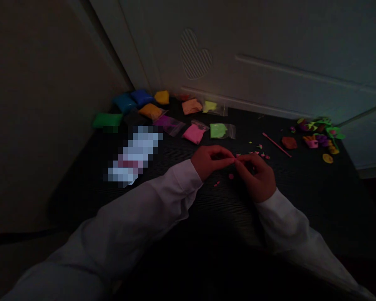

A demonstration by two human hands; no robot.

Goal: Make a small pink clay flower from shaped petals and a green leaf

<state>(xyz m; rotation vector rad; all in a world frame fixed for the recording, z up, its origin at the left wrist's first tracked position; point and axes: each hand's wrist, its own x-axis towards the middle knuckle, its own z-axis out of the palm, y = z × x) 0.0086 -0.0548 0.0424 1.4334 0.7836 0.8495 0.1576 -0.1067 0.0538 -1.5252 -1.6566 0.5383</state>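
Observation:
Over the dark table, my left hand [208, 161] and my right hand [257, 175] meet at the fingertips. Both pinch a tiny piece of pink clay [235, 159], mostly hidden by the fingers. A small flat pink clay disc [231, 176] lies just below the fingertips. Two little pink clay bits [217, 184] rest to its left. Beyond my right hand are several tiny pink and green clay pieces [263, 155]. Further right lies a thin pink modelling tool [277, 145], and beside it a reddish-brown clay lump [289, 142].
Bags of coloured clay line the back of the table [175, 175], among them a pink bag [194, 133], a light green bag [218, 131] and a green bag [107, 121]. A bright, pixelated phone-like object [136, 154] lies left. Colourful clay figures [321, 136] cluster right. A white panel [269, 37] stands behind.

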